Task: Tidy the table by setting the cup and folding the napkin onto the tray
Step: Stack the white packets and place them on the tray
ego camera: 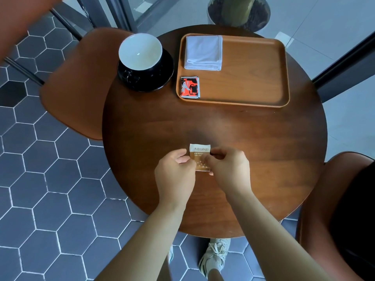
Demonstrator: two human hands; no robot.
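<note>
A black cup with a white inside stands on a black saucer at the table's far left, off the tray. The wooden tray lies at the far right. A folded white napkin rests in the tray's far left corner, and a red and black packet lies in its near left corner. Near the table's front edge, my left hand and my right hand both pinch a small brown and white sugar sachet from either side.
The round wooden table is flanked by a brown chair at the left and another chair at the right. A plant pot stands on the floor beyond the table. My shoes show below the front edge.
</note>
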